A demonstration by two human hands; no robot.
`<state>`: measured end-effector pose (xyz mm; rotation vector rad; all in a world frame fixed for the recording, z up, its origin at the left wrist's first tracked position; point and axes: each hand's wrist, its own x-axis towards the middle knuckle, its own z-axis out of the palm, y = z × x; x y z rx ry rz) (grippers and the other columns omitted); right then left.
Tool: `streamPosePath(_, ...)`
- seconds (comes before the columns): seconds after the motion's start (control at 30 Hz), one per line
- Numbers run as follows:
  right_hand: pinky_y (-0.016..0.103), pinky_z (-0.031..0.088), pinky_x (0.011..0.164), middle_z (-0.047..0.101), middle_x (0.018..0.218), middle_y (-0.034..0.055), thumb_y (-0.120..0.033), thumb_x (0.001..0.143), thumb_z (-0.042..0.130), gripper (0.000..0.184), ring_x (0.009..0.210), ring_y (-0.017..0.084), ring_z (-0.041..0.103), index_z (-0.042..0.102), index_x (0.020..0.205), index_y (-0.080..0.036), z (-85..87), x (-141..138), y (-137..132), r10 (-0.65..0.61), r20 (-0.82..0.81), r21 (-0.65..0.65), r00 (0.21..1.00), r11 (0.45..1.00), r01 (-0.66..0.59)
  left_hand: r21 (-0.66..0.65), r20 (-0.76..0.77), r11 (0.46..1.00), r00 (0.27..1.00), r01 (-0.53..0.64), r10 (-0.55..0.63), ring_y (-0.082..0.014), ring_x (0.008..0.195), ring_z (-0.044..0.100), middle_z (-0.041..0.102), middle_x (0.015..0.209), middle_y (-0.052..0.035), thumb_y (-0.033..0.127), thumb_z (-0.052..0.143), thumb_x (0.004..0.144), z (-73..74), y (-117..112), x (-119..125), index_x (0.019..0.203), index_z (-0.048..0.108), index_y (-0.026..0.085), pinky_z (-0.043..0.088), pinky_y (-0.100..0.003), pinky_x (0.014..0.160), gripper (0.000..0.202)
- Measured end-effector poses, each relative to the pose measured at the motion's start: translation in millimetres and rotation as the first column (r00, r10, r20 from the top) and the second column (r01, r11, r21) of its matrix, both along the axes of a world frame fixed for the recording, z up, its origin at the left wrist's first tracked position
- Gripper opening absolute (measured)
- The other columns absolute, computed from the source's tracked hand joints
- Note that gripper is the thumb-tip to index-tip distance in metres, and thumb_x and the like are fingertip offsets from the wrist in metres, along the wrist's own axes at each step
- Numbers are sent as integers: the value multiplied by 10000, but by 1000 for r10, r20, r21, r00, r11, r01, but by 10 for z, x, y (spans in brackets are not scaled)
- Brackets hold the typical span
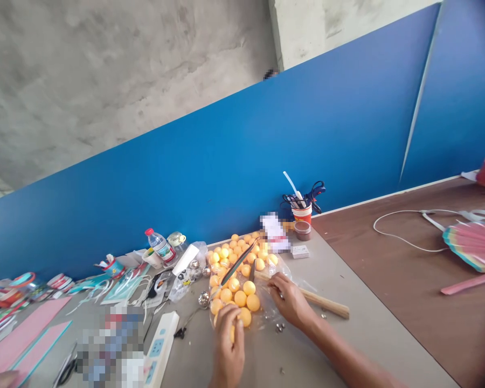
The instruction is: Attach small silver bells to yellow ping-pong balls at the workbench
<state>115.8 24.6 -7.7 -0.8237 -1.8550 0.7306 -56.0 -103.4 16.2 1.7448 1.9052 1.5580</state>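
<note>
Many orange ping-pong balls [240, 298] lie in a clear plastic bag on the grey table. At the near end of the pile, my left hand [228, 342] curls its fingers round one orange ball [232, 330]. My right hand [289, 299] is closed just right of the pile, its fingertips pinched; a small shiny spot shows at the fingers, too small to name. Under that hand runs a wooden handle [327, 303] with a dark, narrow head [253, 271], like a hammer. Dark tweezers [238, 262] rest on the balls. Several tiny metal pieces [280, 327] lie near my right wrist.
A white power strip [161, 345] lies left of my left hand. Farther back stand a water bottle [160, 247] and a red cup [302, 212] holding a glue gun. Shiny metal balls [204, 299] sit beside the bag. A blue partition [226, 172] borders the table; another person's hand [2, 379] shows lower left.
</note>
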Motion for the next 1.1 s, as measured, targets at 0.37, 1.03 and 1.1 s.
streamPosePath(0.37,335,492,694,603,833,74,-144,841,417,176,755,204,601,574,776,-194,-45,-4,29,0,23,-5,1000,1000,0,-180,-78,876,894,-448,442,-297,845,628,659,867,-95,321,554,733,-4,273,-1133,869,611,226,493,-466,835,176)
streamPosePath(1.03,335,492,684,598,835,64,-141,836,422,167,745,198,599,565,771,-197,-38,-6,9,31,32,-7,999,1000,-31,-109,17,944,949,-311,314,-338,1272,475,584,1249,-142,326,597,742,-192,346,-922,948,637,222,324,-523,1109,234)
streamPosePath(1.1,335,492,683,600,836,63,-138,832,425,165,743,198,596,567,775,-199,-46,-11,6,36,33,-8,999,999,-36,-72,14,949,951,-308,309,-340,1262,483,580,1244,-144,360,601,757,-186,258,-840,955,639,225,325,-528,1108,242)
